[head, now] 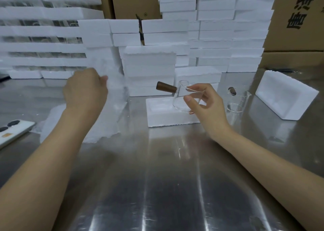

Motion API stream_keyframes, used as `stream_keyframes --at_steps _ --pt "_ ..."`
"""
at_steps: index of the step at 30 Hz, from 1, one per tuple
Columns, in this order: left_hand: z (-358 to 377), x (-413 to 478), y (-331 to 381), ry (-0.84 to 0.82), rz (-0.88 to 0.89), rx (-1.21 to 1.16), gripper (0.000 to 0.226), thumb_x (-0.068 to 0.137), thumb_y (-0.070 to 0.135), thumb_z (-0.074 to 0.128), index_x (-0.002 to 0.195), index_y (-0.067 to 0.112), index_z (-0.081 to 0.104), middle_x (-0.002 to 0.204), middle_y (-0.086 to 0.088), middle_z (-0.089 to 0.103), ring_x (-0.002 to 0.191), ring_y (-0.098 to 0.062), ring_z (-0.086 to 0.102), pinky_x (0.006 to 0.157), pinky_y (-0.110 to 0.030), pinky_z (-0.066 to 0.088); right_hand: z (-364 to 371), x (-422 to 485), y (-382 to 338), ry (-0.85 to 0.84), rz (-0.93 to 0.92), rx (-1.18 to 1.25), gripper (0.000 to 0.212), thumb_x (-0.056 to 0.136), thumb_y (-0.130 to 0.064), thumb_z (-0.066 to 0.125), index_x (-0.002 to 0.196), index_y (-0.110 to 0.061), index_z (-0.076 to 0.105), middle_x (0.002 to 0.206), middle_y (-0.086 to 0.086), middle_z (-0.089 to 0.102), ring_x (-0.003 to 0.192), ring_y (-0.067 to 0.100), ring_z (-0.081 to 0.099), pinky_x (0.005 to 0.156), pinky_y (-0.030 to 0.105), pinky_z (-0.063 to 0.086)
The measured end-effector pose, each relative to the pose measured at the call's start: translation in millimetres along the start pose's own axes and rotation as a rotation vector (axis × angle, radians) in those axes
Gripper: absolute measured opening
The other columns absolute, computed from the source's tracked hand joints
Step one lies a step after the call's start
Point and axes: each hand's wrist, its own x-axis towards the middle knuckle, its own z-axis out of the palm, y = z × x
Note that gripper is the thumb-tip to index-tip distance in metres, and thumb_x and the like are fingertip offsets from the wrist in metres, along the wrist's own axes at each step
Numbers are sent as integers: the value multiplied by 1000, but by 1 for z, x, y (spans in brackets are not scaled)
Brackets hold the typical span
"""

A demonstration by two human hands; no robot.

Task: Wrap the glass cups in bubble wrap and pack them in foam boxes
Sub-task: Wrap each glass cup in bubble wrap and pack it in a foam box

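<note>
Centre frame, my right hand pinches 1 clear glass cup with brown wooden handle above a white foam box; my left hand grips translucent bubble wrap. I'd centre the cup on it, then roll snugly.

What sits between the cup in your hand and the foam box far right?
More glass cups stand there on the metal table, shown in the head view.

steel table | phone left edge | cardboard cartons behind
</note>
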Motion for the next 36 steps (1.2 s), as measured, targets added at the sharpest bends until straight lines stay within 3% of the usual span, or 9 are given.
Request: stream_keyframes --at_steps 5,9,16,20,24,26,27,30,36 --pt "-1 -19 29 19 124 -363 39 92 42 57 67 12 60 59 1 59 61 -20 58 58 -28 40 -2 0 -2 23 5 -16 21 84 -25 71 96 -36 58 106 -8 65 96 5 62 71 54 54" --pt "12 -34 48 -181 103 -777 34 95 43 53 82 14 65 76 2 70 57 -4 66 55 -14 49 -2 2 0 51 27 -18 21 83 -27 72 94 -36 57 106 -10 64 93 2 62 74 55 55" --pt "43 -60 63 -346 244 -488 57 73 78 49 101 29 53 97 17 49 83 -1 51 68 -24 39 -2 6 3 116 89 29 23 78 -31 77 89 -28 57 95 -7 62 99 4 61 56 26 55" --pt "57 -69 63 -277 413 -295 43 84 54 62 112 21 59 99 11 49 94 -9 46 71 -26 37 -3 10 2 91 142 52 18 84 -28 72 88 -19 57 101 4 55 93 12 61 59 26 57" --pt "51 -61 60 -286 330 -554 19 93 30 60 88 15 72 84 3 64 79 -14 55 69 -25 38 -11 19 -8 65 198 193 22 91 -28 63 94 -6 59 118 8 51 85 17 64 60 31 56" --pt "45 -56 57 -333 287 -635 19 95 28 57 77 25 62 73 2 57 67 -12 48 63 -26 33 -18 22 -14 46 190 188 25 90 -32 63 87 -7 61 104 7 61 75 17 67 54 28 52" --pt "42 -54 56 -343 265 -641 32 96 28 54 70 12 45 66 1 49 62 -11 41 59 -27 29 -20 22 -16 38 178 162 26 91 -33 62 80 -9 60 92 7 64 69 18 68 51 26 50" --pt "36 -48 53 -405 158 -702 43 96 27 51 64 0 45 59 -1 33 54 -9 26 52 -24 19 -24 22 -19 23 125 102 35 94 -34 58 67 -12 54 62 -1 56 53 15 59 44 23 41" --pt "33 -44 53 -424 -47 -924 6 79 18 76 77 13 73 77 3 73 71 -13 67 71 -20 49 -21 19 -27 -14 84 164 38 89 -37 57 65 -9 47 52 -10 47 44 6 37 42 18 29"
